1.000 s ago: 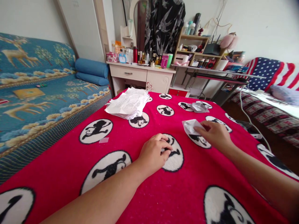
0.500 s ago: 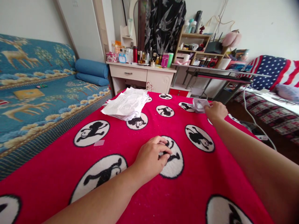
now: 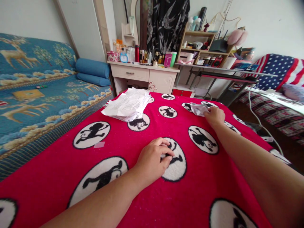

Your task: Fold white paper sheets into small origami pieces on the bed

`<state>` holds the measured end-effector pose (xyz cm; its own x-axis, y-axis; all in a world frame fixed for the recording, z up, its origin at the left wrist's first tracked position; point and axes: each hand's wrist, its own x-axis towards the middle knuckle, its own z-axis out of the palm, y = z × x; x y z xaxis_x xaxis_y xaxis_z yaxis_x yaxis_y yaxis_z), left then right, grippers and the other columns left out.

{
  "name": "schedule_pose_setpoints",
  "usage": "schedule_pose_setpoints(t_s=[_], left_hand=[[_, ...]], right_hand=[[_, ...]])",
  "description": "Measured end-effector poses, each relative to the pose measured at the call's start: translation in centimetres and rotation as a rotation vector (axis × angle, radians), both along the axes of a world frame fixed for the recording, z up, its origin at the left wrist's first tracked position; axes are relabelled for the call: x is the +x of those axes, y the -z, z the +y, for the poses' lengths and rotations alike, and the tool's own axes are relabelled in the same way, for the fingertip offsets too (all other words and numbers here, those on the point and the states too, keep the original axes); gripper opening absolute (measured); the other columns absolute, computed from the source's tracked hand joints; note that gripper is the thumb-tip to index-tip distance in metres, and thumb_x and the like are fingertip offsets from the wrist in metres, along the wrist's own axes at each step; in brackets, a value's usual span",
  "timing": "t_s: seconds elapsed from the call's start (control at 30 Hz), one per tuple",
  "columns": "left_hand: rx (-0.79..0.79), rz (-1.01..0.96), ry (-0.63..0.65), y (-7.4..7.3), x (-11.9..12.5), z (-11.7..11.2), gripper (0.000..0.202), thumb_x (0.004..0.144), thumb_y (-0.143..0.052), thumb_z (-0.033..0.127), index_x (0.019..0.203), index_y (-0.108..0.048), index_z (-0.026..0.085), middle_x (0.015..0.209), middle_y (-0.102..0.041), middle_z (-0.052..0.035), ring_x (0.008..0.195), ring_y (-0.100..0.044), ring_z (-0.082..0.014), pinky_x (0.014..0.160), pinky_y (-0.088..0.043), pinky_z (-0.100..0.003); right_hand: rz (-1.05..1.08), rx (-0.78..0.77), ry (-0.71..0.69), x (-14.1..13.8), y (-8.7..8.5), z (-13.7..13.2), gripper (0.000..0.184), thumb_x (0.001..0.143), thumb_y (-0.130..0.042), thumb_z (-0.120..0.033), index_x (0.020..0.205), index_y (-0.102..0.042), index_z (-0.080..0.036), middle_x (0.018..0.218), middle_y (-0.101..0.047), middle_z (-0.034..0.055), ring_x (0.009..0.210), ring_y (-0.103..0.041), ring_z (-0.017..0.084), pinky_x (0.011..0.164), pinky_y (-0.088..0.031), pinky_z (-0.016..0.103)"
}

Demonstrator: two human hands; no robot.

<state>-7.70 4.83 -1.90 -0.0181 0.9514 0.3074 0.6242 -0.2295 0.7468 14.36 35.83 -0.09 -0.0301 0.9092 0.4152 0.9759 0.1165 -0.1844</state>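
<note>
My left hand (image 3: 154, 156) rests on the red monkey-print blanket (image 3: 133, 196) near the middle, fingers curled in a loose fist with nothing showing in them. My right hand (image 3: 214, 116) is stretched out to the far right of the blanket, fingers closed on the edge of a small folded paper (image 3: 199, 109) that lies on other folded pieces there. A loose stack of white printed papers (image 3: 128, 104) sits at the far left-centre of the blanket, apart from both hands.
A small translucent slip (image 3: 99, 144) lies on the blanket at left. A blue deer-patterned sofa (image 3: 35, 95) runs along the left. Behind stand a white dresser (image 3: 144, 76) with bottles and a cluttered desk (image 3: 223, 71). A cable (image 3: 257, 120) hangs at right.
My right hand carried the folded paper from the near-right of the blanket out to the far pile and now rests there on it. My left hand stayed in place.
</note>
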Motion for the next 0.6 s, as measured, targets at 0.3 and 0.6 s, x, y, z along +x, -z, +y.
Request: schedule_pose_setpoints(t_s=[0.3, 0.6], left_hand=[[0.019, 0.009, 0.002, 0.3, 0.0, 0.0, 0.021, 0.076, -0.062, 0.014, 0.086, -0.075, 0.027, 0.112, -0.063, -0.0022, 0.105, -0.059, -0.0184, 0.092, -0.048, -0.031], [0.009, 0.006, 0.000, 0.1, 0.0, 0.0, 0.020, 0.077, -0.062, 0.014, 0.086, -0.075, 0.027, 0.112, -0.063, -0.0020, 0.104, -0.059, -0.0176, 0.092, -0.047, -0.030]], right_hand=[[-0.028, 0.071, 0.034, 1.3, 0.2, -0.5, 0.043, 0.081, -0.051, -0.023, 0.124, -0.056, -0.016, 0.092, -0.065, 0.0188, 0.074, -0.051, 0.023, 0.063, -0.023, 0.033], [0.004, 0.195, -0.085, -0.6, 0.6, -2.0, 0.032, 0.087, -0.046, -0.033, 0.110, -0.061, -0.017, 0.099, -0.065, 0.0139, 0.078, -0.051, 0.021, 0.062, -0.022, 0.031]])
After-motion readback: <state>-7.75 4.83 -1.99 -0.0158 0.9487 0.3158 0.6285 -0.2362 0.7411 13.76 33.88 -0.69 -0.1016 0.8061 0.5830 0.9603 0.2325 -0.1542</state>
